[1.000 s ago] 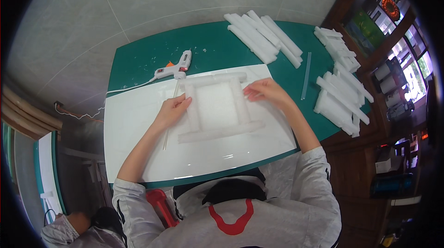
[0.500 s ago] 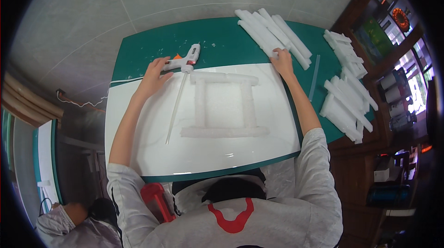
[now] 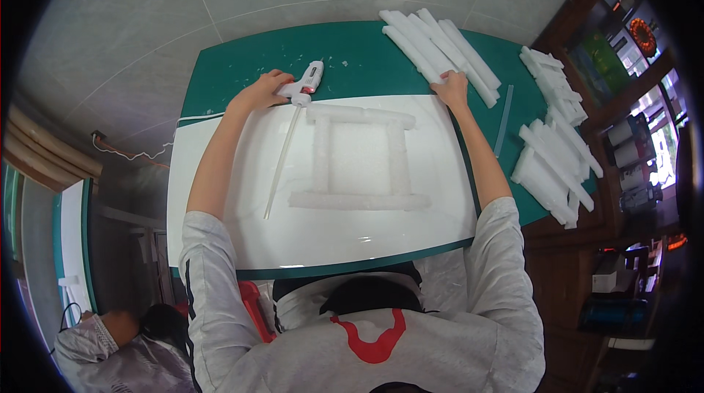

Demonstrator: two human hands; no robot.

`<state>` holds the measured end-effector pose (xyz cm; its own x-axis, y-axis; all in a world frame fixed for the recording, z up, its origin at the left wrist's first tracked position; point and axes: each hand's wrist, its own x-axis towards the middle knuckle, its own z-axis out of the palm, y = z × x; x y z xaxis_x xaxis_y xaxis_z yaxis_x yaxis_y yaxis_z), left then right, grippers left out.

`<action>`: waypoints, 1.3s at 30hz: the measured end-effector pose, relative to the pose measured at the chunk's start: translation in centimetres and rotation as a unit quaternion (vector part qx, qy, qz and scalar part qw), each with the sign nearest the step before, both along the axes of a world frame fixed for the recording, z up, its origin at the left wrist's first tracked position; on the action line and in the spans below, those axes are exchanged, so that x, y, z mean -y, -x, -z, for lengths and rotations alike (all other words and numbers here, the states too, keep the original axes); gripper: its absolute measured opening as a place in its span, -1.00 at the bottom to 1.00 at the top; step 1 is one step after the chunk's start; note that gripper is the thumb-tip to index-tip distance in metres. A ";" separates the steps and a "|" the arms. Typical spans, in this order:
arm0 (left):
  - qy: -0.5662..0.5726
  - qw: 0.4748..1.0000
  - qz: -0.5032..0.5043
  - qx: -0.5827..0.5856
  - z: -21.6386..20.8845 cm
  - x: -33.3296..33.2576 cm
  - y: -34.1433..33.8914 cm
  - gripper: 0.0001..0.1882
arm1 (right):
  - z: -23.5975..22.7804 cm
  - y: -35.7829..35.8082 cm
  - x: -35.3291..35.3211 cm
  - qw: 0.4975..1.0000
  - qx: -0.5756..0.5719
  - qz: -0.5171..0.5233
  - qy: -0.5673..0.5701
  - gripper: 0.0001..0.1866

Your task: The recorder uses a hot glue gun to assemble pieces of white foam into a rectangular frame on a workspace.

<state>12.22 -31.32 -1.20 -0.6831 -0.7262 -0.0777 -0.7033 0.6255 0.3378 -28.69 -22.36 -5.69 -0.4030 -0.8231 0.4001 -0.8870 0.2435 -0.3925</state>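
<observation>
Head feed: I see the left hand (image 3: pixel 262 91) closed around the hot-glue gun (image 3: pixel 312 78); right hand (image 3: pixel 452 91) curled at the foam strips' (image 3: pixel 419 47) near end, can't tell if gripping. Foam frame (image 3: pixel 359 201) lies between, below both hands.

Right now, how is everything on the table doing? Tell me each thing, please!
Glue gun: lying on its side; on or off can't be seen.
Long glue stick: one end at the gun.
Clear stick: lying loose.
White board: lying flat.
Foam frame: flat on the board.
Left hand: at the gun, grip unclear.
Right hand: at the foam strips, grip unclear.
Foam strips: piled loosely.
</observation>
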 end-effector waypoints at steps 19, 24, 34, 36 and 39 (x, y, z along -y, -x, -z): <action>-0.037 0.915 -0.151 -0.372 -6.0 -3.8 -14.1 -0.69 | -6.1 -7.3 -14.8 0.721 0.660 -0.209 -0.021 -0.73; -0.139 0.875 -0.159 -0.436 -4.8 -8.4 -15.1 -0.54 | -6.2 -11.9 -16.3 0.722 0.652 -0.207 -0.098 -0.72; -0.181 0.886 -0.134 -0.406 -5.8 -15.2 -11.9 -0.58 | -5.8 -18.8 -16.2 0.711 0.690 -0.131 -0.001 -0.74; -0.175 0.884 -0.117 -0.416 -5.7 -15.1 -12.3 -0.57 | -5.6 -19.6 -16.3 0.724 0.672 -0.154 0.021 -0.72; -0.163 0.892 -0.069 -0.415 -4.9 -15.1 -13.4 -0.55 | -5.8 -20.0 -15.7 0.761 0.620 -0.176 0.075 -0.72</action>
